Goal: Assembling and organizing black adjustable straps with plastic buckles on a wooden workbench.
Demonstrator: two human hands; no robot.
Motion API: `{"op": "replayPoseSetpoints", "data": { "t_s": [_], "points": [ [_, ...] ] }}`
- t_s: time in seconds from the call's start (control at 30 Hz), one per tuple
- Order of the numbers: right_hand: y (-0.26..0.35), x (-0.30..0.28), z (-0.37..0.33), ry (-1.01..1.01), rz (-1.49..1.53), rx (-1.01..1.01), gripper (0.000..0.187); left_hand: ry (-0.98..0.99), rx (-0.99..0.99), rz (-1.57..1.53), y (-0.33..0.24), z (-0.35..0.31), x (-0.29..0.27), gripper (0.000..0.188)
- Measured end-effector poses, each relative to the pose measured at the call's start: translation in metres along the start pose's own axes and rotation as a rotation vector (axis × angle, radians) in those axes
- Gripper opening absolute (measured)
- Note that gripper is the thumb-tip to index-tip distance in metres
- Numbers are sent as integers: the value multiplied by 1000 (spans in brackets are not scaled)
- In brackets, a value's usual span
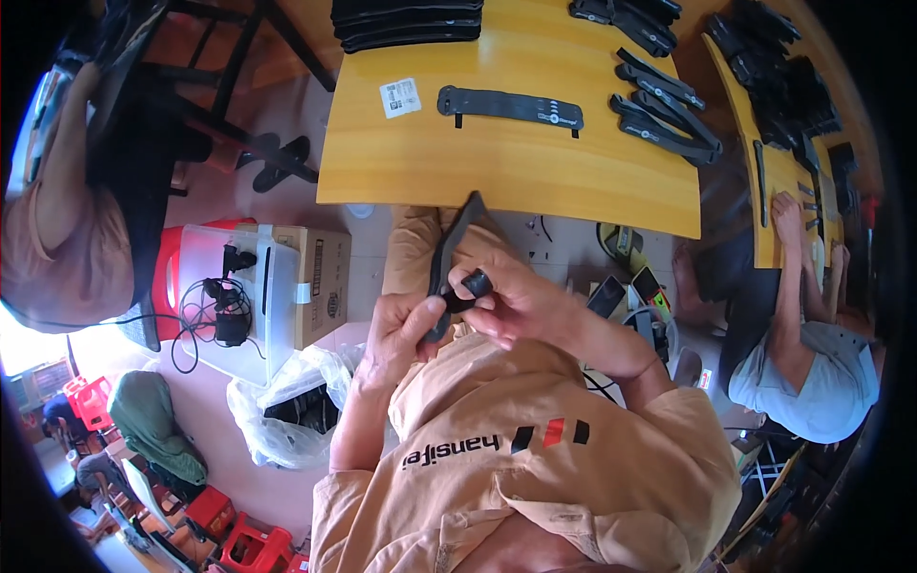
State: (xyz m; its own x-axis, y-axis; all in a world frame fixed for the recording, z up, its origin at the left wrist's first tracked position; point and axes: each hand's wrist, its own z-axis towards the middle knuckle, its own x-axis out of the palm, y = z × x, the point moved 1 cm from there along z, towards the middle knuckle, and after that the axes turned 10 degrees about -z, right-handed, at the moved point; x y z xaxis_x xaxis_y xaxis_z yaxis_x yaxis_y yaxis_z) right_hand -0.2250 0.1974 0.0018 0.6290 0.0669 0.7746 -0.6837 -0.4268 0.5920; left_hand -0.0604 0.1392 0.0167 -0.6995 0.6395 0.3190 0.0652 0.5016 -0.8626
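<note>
Above my lap, just off the near edge of the yellow wooden table, I hold a long black strap. Its tapered far end points up toward the table edge. My left hand is closed around the strap's lower part, thumb on top. Close beside it, my right hand pinches a short black band that curls into a loop and meets the strap between the hands. How the two join is hidden by my fingers. A similar dark grey strap with two small black tabs lies flat on the table.
A white label lies left of the flat strap. Black straps are stacked at the back left, with several more at the right. Left stand a cardboard box, a clear bin and a plastic bag. Co-workers sit on both sides.
</note>
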Motion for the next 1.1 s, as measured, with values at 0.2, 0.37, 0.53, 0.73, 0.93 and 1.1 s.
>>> {"op": "replayPoseSetpoints", "data": {
  "t_s": [0.2,0.37,0.53,0.73,0.93,1.1],
  "points": [
    [36,-21,-51,-244,672,-202,28,371,33,152,15,-18,-42,46],
    [88,-63,-120,-169,420,-580,21,565,-265,191,49,-51,-124,42],
    [119,-58,-176,-263,194,-692,31,74,-599,191,47,-111,-177,32],
    [104,-38,-152,-240,-519,-299,20,-101,52,-13,20,-64,-145,46],
    [99,-4,-123,-335,-1608,3,11,-253,156,-277,2,34,-89,45],
    [88,-13,-119,-657,-1686,-78,26,-279,-22,-228,13,99,-69,52]
  ]
}}
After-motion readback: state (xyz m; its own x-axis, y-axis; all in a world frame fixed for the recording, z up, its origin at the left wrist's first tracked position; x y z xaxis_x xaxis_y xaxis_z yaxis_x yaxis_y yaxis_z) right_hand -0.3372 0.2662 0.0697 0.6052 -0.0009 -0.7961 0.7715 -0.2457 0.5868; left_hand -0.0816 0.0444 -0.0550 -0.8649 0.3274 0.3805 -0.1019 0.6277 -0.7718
